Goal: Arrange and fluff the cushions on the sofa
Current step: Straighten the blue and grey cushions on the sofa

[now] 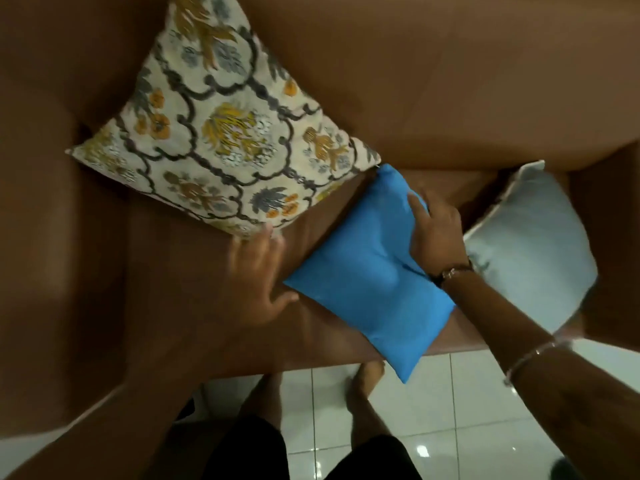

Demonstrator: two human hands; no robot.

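Note:
A blue cushion (367,278) lies flat on the seat of the brown sofa (450,81), its lower corner hanging over the front edge. My right hand (436,233) rests on its upper right part, fingers spread and pressing into the fabric. My left hand (258,275) is blurred, fingers apart, at the blue cushion's left edge and just below the bottom corner of a cream floral cushion (225,133), which leans against the backrest on the left. A pale grey cushion (530,244) sits at the right by the armrest.
Brown armrests enclose the seat on the left (52,237) and right (609,220). White glossy floor tiles (450,410) lie in front of the sofa, where my bare feet (363,386) stand close to the seat's front edge.

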